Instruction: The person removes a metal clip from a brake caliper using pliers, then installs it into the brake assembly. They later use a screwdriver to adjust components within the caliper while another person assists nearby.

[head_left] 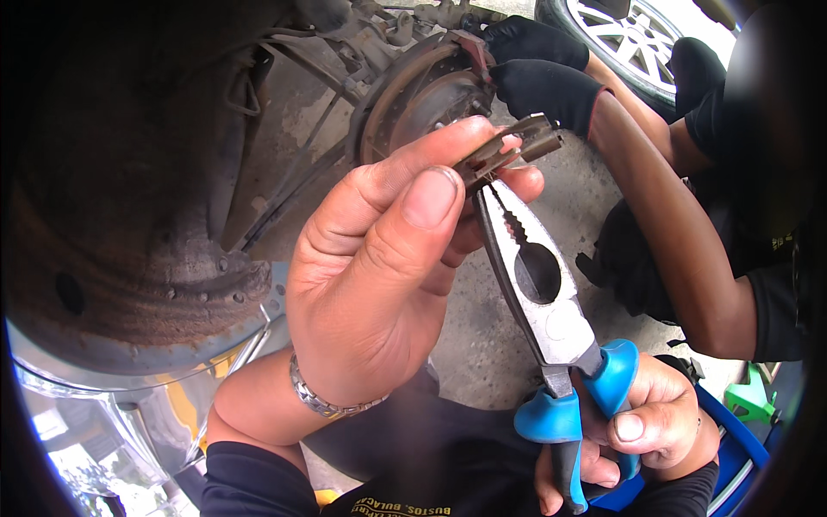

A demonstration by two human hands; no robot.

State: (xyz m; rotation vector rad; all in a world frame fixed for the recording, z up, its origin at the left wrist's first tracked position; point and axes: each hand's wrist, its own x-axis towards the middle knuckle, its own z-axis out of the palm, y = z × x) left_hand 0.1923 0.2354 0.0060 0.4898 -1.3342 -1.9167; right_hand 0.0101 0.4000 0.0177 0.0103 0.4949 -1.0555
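In front of me, my left hand (370, 250) is closed, pinching a small, dark, slotted metal part (536, 138) between thumb and fingers. The combination pliers (536, 267), with bright jaws and blue-and-black handles, are in my right hand (659, 422), which is wrapped around the grips. Their jaw tips meet the underside of the metal part, close to my left fingertips. A thin wire-like bit shows at the tips; whether the jaws grip it cannot be made out. Behind my left hand is a rusty drum brake assembly (392, 112) with its round backing plate.
At the right, a co-worker's black-gloved hands (551, 95) hold a reddish brake shoe (476, 59) at the brake's edge. A wheel with tyre (633, 39) lies behind. The rusty wheel well (164, 293) fills the left. A blue tray (732, 439) and green tool (751, 396) sit lower right.
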